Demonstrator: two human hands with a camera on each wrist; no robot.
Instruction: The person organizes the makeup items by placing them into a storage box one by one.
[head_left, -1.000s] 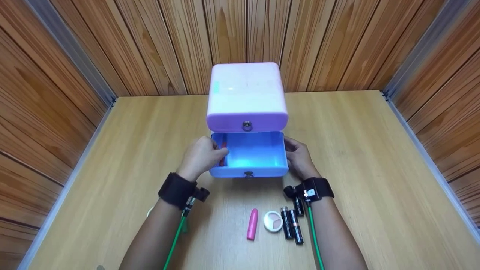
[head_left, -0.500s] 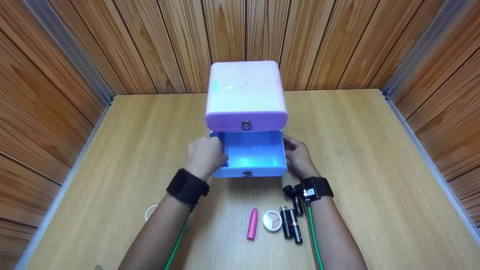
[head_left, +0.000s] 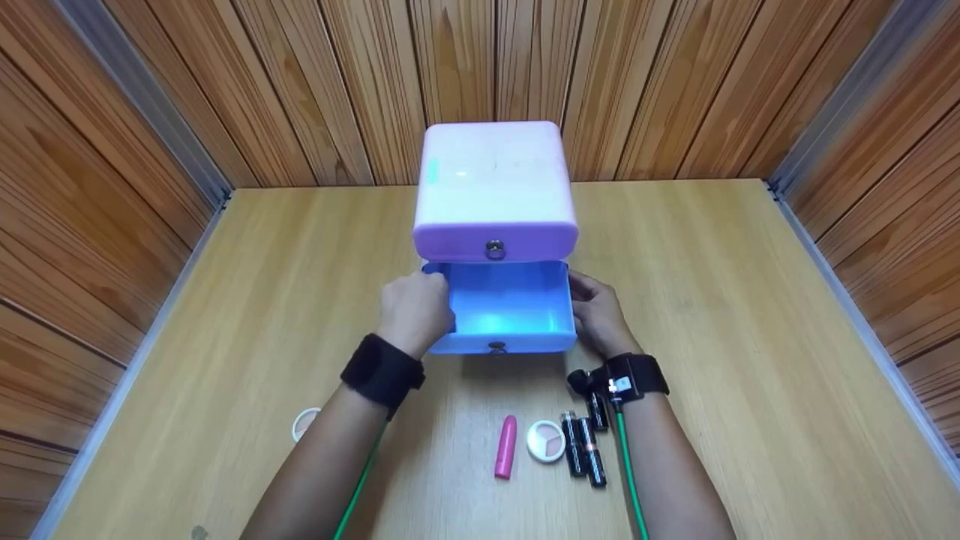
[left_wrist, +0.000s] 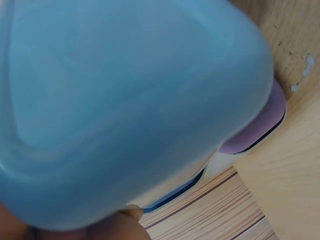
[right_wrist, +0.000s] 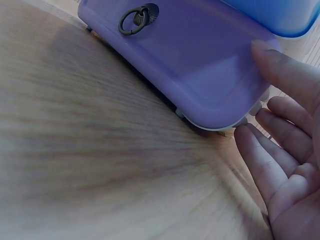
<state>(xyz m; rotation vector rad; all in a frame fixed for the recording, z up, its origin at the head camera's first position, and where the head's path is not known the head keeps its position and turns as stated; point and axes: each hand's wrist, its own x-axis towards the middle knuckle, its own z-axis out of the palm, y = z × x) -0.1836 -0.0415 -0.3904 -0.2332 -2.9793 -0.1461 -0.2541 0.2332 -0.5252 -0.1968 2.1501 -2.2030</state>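
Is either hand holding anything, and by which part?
Left hand: cannot tell; its fingertips are mostly hidden at the left side of the blue drawer. Right hand: no clear grip; thumb at the front corner of the lower purple drawer, fingers alongside.

I find the left hand (head_left: 415, 309) partly obscured: from the head its fingers are hidden by its own back at the blue drawer (head_left: 514, 300), so I cannot establish what they grip. The left wrist view crops them at its bottom edge and shows the drawer blurred and cut off. The right hand (head_left: 598, 309) loses its fingertips behind the drawer's side; its wrist view crops the palm. The left forearm (head_left: 322, 469) covers part of a round white-rimmed compact (head_left: 301, 424). A black cosmetic tube (head_left: 598, 415) lies partly beneath the right wrist strap (head_left: 636, 376). I cannot read the turquoise marking (head_left: 433, 171).
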